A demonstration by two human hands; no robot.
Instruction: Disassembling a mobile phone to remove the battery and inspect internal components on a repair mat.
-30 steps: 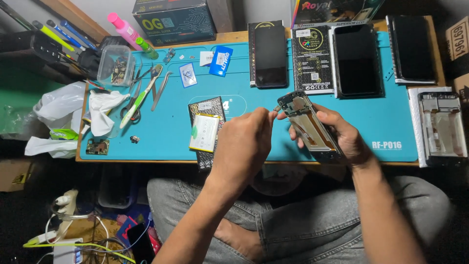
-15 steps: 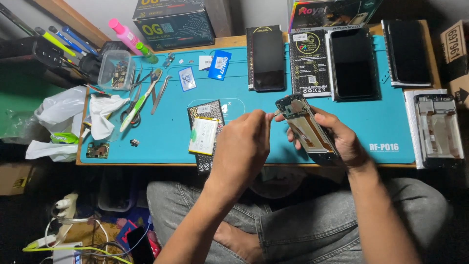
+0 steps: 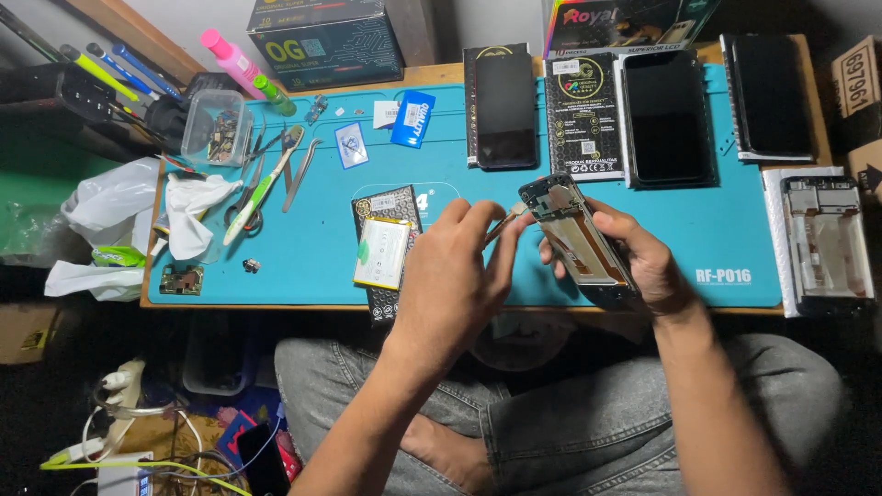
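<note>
A matt teal rubbery mat (image 3: 643, 230) carries glossy glass phone screens (image 3: 668, 118) and metal tweezers (image 3: 302, 173)

The opened phone frame (image 3: 579, 241) is sitting in the right hand (image 3: 643, 262) above the work mat (image 3: 717, 230), with the left hand (image 3: 455, 276) just to its left. A battery (image 3: 381, 253) is lying left of that hand, probably on a packet, while tweezers (image 3: 301, 173) are lying farther left and three phone screens (image 3: 666, 115) are lining the mat's far edge.

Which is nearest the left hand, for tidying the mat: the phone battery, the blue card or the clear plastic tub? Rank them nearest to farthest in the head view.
From the left hand:
1. Phone battery, just to its left.
2. Blue card, farther up the mat.
3. Clear plastic tub, far left corner.
</note>
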